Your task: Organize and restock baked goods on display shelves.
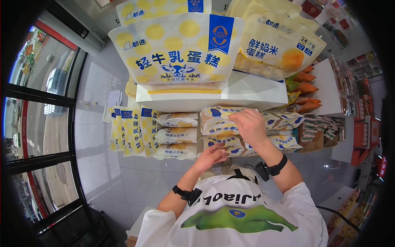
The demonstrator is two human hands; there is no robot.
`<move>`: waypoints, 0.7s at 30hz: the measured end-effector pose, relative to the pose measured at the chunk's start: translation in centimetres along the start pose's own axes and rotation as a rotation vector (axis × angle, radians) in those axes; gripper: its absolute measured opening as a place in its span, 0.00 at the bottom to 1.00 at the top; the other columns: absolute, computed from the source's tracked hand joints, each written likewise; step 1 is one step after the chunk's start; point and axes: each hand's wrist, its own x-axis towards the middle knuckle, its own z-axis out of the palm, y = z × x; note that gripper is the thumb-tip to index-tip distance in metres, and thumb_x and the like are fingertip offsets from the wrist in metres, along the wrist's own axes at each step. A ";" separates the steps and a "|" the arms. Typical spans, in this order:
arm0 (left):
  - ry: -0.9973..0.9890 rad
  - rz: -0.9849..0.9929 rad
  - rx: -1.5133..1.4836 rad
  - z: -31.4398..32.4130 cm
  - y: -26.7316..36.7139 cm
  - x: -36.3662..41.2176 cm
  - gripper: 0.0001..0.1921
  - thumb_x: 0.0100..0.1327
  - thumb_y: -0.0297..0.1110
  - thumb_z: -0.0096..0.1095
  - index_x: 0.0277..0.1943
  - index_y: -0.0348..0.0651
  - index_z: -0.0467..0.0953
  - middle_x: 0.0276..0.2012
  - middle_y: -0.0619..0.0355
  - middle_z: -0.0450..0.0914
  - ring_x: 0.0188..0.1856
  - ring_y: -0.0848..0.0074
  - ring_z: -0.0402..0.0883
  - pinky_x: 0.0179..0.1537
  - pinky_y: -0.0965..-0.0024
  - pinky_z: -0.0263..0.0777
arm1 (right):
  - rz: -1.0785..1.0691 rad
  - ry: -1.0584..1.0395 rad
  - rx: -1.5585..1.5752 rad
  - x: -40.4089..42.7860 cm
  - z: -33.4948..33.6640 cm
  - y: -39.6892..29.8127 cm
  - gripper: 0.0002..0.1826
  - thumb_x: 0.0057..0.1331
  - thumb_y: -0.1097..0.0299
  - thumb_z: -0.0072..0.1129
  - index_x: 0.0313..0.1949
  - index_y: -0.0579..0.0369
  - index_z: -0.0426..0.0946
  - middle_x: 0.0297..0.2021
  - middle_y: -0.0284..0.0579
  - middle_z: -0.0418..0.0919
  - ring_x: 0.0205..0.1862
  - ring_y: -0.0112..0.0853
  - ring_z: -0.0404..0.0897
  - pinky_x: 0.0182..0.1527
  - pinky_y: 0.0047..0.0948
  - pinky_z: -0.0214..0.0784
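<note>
My right hand [249,126] pinches the top edge of a white, blue and yellow packaged bread bag [219,121] on the display shelf. Below it, my left hand [213,158] rests with spread fingers at the front of a similar bag [230,144]; whether it grips the plastic cannot be told. White cake packets [176,135] lie stacked in a column to the left. Beside them stand several yellow-dotted cake bags [132,131]. More white and blue bags [282,142] lie right of my right forearm.
A raised white shelf block [213,103] behind the packets carries large cake bags [176,52] and a pale yellow bag [277,49]. Orange snack packets [305,89] and small sachets [321,126] are at the right. Glass windows [40,129] line the left.
</note>
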 end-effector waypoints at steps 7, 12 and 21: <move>0.016 -0.010 -0.010 0.0 -0.1 -0.6 0.30 0.71 0.31 0.55 0.70 0.30 0.54 0.63 0.46 0.69 0.59 0.66 0.76 0.59 0.67 0.74 | 0.036 -0.084 -0.010 -2.3 4.2 2.1 0.04 0.53 0.73 0.65 0.29 0.49 0.81 0.25 0.36 0.81 0.32 0.35 0.80 0.36 0.34 0.69; 0.029 -0.009 -0.029 -0.4 -0.6 -0.7 0.30 0.71 0.30 0.53 0.70 0.29 0.54 0.63 0.46 0.70 0.59 0.65 0.77 0.59 0.67 0.73 | 0.033 -0.143 -0.043 -4.2 7.5 4.0 0.05 0.54 0.73 0.59 0.30 0.47 0.79 0.26 0.35 0.81 0.34 0.33 0.80 0.39 0.34 0.70; 0.034 0.010 -0.032 0.0 -0.8 -1.3 0.28 0.72 0.30 0.51 0.69 0.28 0.55 0.61 0.46 0.72 0.59 0.63 0.77 0.59 0.67 0.73 | 0.136 -0.256 -0.047 -5.8 10.4 4.9 0.04 0.56 0.72 0.56 0.30 0.48 0.78 0.26 0.40 0.81 0.34 0.37 0.80 0.40 0.38 0.70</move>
